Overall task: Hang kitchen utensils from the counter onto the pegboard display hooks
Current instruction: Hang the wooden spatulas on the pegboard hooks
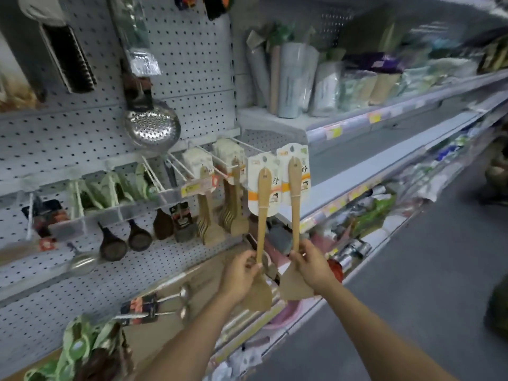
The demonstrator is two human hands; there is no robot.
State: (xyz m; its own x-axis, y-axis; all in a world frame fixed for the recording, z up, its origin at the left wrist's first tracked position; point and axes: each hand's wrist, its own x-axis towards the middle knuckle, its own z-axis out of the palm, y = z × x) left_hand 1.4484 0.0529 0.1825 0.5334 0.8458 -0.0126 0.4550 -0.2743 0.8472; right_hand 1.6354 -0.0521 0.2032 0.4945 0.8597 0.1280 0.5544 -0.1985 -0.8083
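Pegboard (192,64) w/ white hooks (220,160) at left-centre. Left hand (242,273) grip pinches one carded wooden spatula (262,213), right hand (312,265) grip pinches another wooden spatula (294,204), both upright, blades down, just beside hooks. Best: line up card holes w/ hook tip, slide one at a time.

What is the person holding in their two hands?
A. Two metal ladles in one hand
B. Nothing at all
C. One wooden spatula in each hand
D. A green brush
C: the left hand grips one wooden spatula and the right hand grips the other wooden spatula, both held handle up with their paper cards near the hooks.
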